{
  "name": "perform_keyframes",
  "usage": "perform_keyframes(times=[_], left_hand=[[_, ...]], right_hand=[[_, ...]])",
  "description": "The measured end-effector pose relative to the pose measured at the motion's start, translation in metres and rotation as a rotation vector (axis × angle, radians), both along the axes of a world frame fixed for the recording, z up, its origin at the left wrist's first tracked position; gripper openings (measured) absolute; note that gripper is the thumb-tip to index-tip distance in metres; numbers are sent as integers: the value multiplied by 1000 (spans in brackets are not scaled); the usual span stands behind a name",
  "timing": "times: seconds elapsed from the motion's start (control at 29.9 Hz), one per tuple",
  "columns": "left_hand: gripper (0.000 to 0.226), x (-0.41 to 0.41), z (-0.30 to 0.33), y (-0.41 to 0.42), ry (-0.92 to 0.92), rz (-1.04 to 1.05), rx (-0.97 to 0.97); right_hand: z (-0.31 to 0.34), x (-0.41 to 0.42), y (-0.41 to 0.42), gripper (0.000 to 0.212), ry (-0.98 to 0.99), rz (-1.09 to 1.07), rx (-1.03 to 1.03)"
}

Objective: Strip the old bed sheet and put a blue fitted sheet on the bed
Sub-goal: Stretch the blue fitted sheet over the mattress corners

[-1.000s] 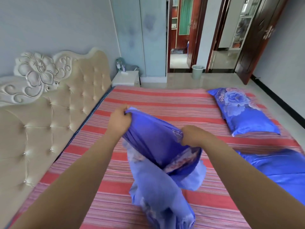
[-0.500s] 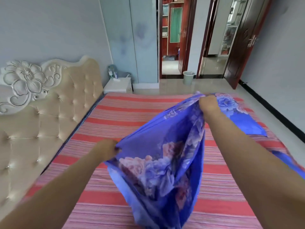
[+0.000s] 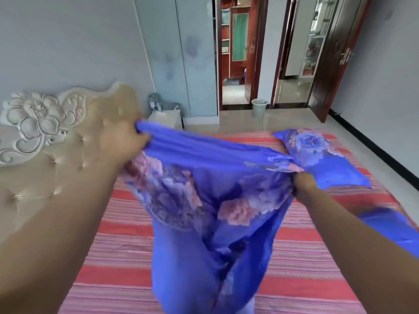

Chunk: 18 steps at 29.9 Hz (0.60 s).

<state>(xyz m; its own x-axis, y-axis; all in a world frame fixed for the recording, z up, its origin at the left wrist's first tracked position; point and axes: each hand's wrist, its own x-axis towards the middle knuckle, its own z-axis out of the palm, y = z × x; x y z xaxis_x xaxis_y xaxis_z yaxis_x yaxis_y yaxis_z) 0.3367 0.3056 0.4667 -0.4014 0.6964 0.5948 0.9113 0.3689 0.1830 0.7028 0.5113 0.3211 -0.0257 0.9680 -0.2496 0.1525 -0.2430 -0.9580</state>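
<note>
You are gripping the blue fitted sheet (image 3: pixel 217 200) with your left hand (image 3: pixel 122 141) and right hand (image 3: pixel 303 182), both pinching its top edge above the bed (image 3: pixel 113 257) near the headboard (image 3: pixel 56 159). Keep spreading until a corner shows.

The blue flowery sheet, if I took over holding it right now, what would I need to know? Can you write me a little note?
Left hand: grips one end of the blue sheet, raised near the headboard.
Right hand: grips the other end, lower, near the pillow.
The sheet hangs bunched between them over the striped mattress.
Done: the striped mattress lies bare, so the old sheet looks stripped off.
Left: shake the sheet open, find its corners, tuck them over the mattress; the pillow is probably in the way.
</note>
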Motion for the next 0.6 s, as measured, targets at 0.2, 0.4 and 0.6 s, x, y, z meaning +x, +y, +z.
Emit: perform_keyframes(times=[0.2, 0.4, 0.6], left_hand=[[28, -2, -159, -22, -25, 105, -940], [35, -20, -155, -4, -1369, 94, 18], [46, 23, -131, -8, -749, -285, -945]], right_hand=[[60, 6, 16, 26, -143, -17, 303], [48, -9, 19, 37, -410, 234, 173], [-37, -8, -6, 25, -198, 266, -51]])
